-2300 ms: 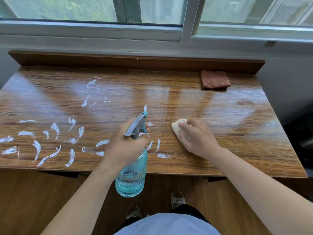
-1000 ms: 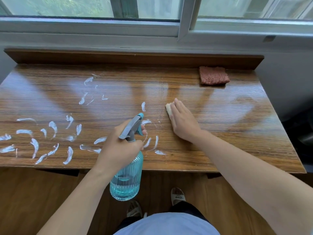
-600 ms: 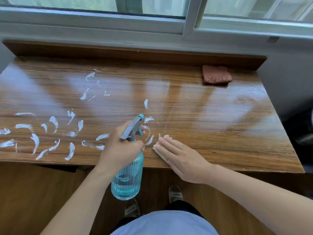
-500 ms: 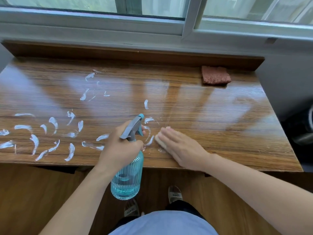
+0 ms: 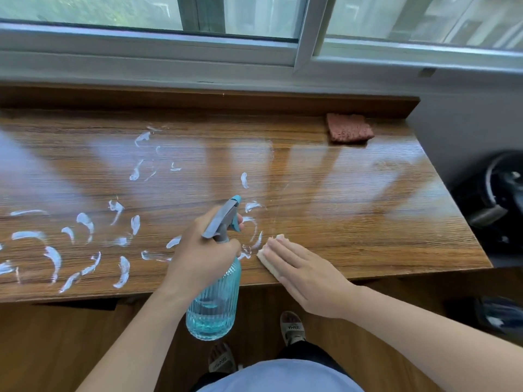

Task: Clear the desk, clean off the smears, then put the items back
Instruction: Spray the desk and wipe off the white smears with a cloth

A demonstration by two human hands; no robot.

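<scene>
My left hand point(image 5: 202, 254) grips a ribbed blue spray bottle point(image 5: 213, 304) by its grey trigger head, held just off the desk's near edge. My right hand point(image 5: 304, 271) lies flat, fingers together, pressing a pale cloth point(image 5: 264, 254) onto the wooden desk point(image 5: 353, 210) near the front edge. Only the cloth's left edge shows from under the fingers. Several white smears point(image 5: 85, 239) cover the desk's left half, and a few curl right beside the cloth point(image 5: 256, 236).
A folded reddish-brown rag point(image 5: 349, 131) lies at the back right by the raised ledge. A window runs behind the desk. A dark object point(image 5: 495, 205) stands on the floor past the right edge. My feet point(image 5: 291, 328) are under the desk.
My right hand wiped the cloth out toward the middle of the desk, then pulled it back to the front edge beside the bottle. A few nearby smears are gone. The bottle barely moved.
</scene>
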